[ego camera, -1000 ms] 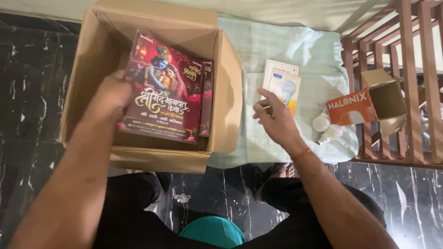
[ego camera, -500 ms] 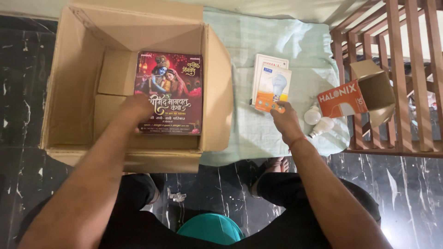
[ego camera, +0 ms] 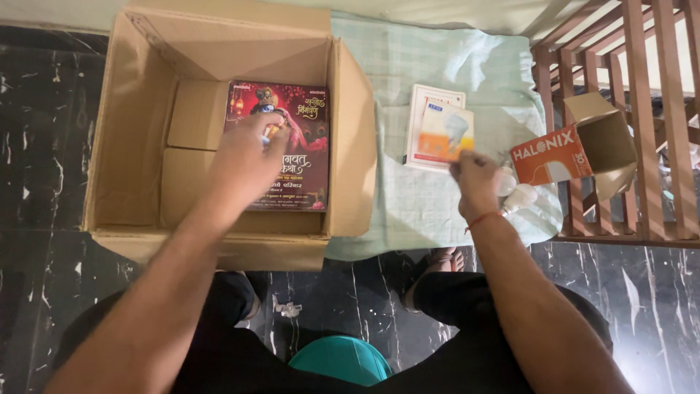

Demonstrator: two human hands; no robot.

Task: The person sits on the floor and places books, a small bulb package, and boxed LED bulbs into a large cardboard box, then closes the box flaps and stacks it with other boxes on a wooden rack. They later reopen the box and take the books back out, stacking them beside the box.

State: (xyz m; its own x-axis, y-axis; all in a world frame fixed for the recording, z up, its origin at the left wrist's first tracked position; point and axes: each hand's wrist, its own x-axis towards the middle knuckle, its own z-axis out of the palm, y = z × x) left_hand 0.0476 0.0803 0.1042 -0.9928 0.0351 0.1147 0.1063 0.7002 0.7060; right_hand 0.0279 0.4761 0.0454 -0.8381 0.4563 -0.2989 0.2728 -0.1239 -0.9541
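An open cardboard box [ego camera: 351,146] stands on the floor at the left. A red illustrated book [ego camera: 305,138] lies flat on its bottom, against the right wall. My left hand [ego camera: 244,164] rests on top of the book with its fingers spread. To the right, on a pale green cloth [ego camera: 437,58], lies a flat white box [ego camera: 426,101]. Over it is an orange-and-white packet [ego camera: 441,131] with a bulb pictured on it. My right hand [ego camera: 477,179] pinches that packet by its lower right edge.
An orange carton [ego camera: 554,153] with its end open lies at the cloth's right edge, with white bulbs [ego camera: 519,197] beside my right hand. A wooden slatted frame [ego camera: 656,109] stands at far right. Black marble floor [ego camera: 44,109] surrounds the box. A teal round object [ego camera: 343,361] sits between my legs.
My left hand lowered the book from a tilt to flat on the box bottom. My right hand reached to the packet on the white box and took its edge.
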